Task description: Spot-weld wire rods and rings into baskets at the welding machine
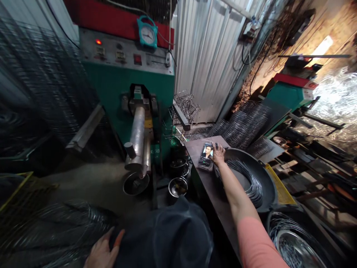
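- Phone (206,154), right of centre: glossy, smooth
- Wire coil (255,186), lower right: shiny metal
- Desk (192,147), right of centre: matt, possibly metal
- Wall (195,56), top centre: ridged metal

A teal clock (147,34) is on the green machine (106,82), beside corrugated metal sheeting (200,67).

A green, boxy metal machine (111,85); a teal plastic clock (147,34), white-faced, at the top edge of its grey panel (128,57); salmon-pink cloth sleeve (256,242); dark rectangular phone (206,155) near the flat brown table's (192,147) far edge.
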The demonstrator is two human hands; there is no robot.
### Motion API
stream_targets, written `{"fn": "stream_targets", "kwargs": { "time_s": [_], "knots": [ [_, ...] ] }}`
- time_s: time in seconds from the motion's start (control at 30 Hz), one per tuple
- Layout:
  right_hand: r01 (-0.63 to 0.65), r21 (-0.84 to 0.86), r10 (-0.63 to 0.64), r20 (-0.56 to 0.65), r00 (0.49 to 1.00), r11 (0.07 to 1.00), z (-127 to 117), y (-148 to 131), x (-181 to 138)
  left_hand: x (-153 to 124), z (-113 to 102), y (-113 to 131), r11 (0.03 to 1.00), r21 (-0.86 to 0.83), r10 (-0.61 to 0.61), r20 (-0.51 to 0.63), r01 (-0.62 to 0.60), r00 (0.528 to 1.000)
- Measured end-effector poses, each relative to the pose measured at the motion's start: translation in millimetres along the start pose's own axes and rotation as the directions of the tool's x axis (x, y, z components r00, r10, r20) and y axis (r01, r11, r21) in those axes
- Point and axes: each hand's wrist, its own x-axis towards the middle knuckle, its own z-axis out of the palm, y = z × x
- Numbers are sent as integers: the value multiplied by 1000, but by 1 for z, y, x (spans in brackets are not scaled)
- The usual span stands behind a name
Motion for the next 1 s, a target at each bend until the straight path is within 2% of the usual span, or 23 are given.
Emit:
{"fn": "stream_targets", "kwargs": {
  "time_s": [0.3, 0.47, 0.73, 0.87, 1.0],
  "knots": [
    [-29, 2, 29, 8, 1000, 1000, -5, -3, 1, -1, -5, 4, 998, 20, -55, 65, 54, 996],
    [-63, 100, 70, -69, 995, 993, -10, -3, 3, 1, -1, 0, 1000, 26, -12, 49, 11, 999],
    [-41, 167, 53, -72, 996, 985, -16, -4, -7, 2, -3, 1, 998, 59, -38, 86, 33, 996],
    [-25, 199, 46, -103, 994, 980, -22, -27, -37, 3, -1, -1, 998, 61, -20, 86, 15, 996],
    [150, 270, -151, -18, 988, 951, -26, -69, -107, 3, -1, 0, 997, 74, -20, 82, 14, 996]
  ]
}}
